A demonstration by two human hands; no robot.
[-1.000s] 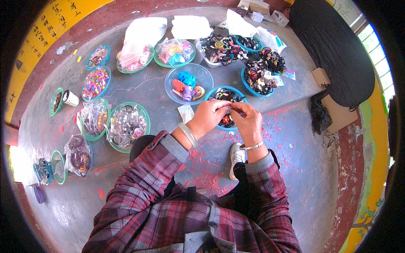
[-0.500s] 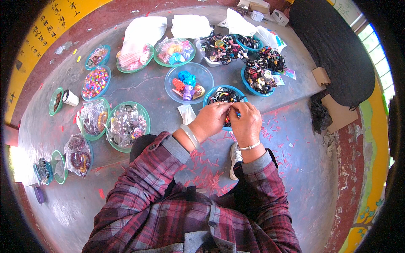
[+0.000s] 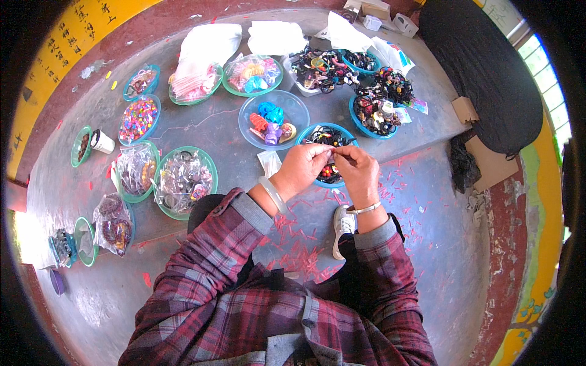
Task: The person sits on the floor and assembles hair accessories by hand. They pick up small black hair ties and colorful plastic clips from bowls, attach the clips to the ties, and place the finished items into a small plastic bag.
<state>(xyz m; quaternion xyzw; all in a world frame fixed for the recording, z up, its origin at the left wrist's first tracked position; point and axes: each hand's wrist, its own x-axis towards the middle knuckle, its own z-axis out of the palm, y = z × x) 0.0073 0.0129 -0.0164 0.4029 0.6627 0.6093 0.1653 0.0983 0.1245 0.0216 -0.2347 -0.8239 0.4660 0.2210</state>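
Observation:
My left hand (image 3: 300, 171) and my right hand (image 3: 360, 177) meet at the fingertips above a blue basin (image 3: 353, 136). Both are closed in a pinch. Whatever sits between the fingers is too small and covered to name. Under them, the basin holds a tangle of black hair ties (image 3: 326, 135) with red and yellow bits showing. A pale bracelet is on my left wrist and a silver-coloured bangle on my right.
A clear blue bowl (image 3: 245, 108) with bright scrunchie-like pieces stands just beyond. Several basins of hair accessories surround it, including one of colourful beads (image 3: 138, 119). Thin red scraps (image 3: 299, 253) litter the floor by my white shoe (image 3: 343, 232). A black covered object (image 3: 482, 73) lies at right.
My right hand has turned and shifted slightly down. The small blue thing seen by its fingers earlier no longer shows. The fingertips of both hands remain together.

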